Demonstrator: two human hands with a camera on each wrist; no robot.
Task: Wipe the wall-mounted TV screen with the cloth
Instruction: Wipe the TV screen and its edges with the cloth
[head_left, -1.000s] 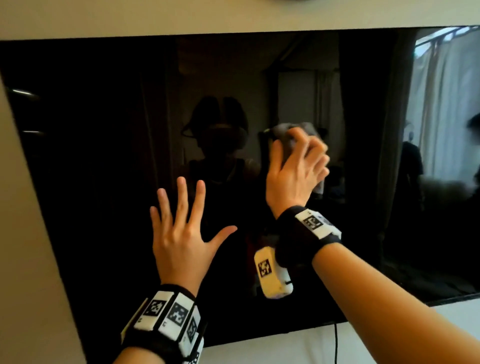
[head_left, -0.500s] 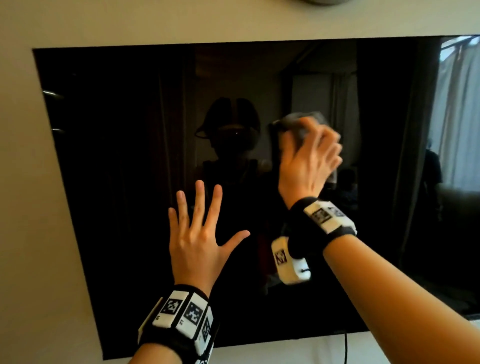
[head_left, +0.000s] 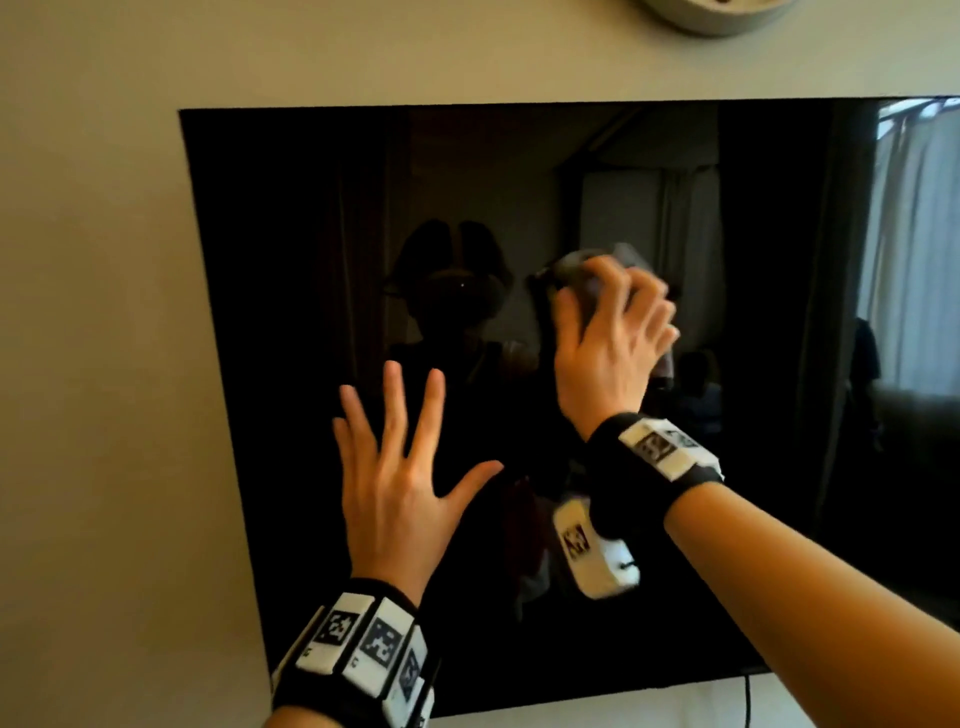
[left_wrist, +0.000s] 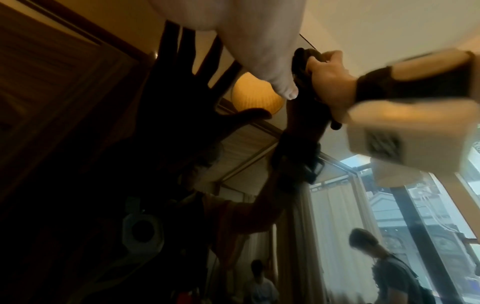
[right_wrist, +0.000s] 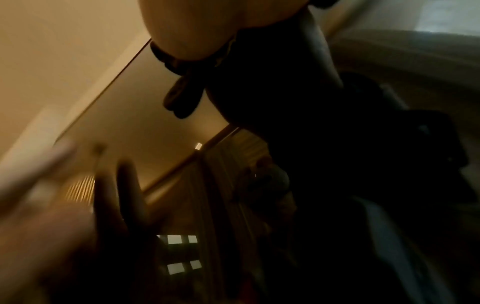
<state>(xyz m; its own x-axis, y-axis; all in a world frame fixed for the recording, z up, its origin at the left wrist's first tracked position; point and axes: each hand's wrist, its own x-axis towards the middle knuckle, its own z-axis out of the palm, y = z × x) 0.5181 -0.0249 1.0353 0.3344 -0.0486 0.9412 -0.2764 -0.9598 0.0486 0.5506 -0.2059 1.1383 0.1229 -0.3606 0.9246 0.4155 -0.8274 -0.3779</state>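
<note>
The black TV screen (head_left: 291, 270) hangs on the beige wall and mirrors the room. My right hand (head_left: 608, 343) grips a dark grey cloth (head_left: 592, 273) and holds it against the glass near the screen's middle; the cloth (left_wrist: 298, 67) also shows bunched in that hand in the left wrist view. My left hand (head_left: 400, 467) lies flat on the lower part of the screen, fingers spread and straight. Most of the cloth is hidden behind the right hand's fingers. The right wrist view is dark and blurred, with a dark fold of cloth (right_wrist: 182, 98) below the palm.
Beige wall (head_left: 104, 364) surrounds the screen on the left and above. A round pale object (head_left: 717, 15) is fixed to the wall above the screen. A thin black cable (head_left: 747, 701) hangs below the bottom edge. Reflected in the glass are curtains and people behind me.
The camera view shifted so the screen's left edge and top wall came into sight. The right hand with the cloth slid slightly across the glass; the left hand stayed flat.
</note>
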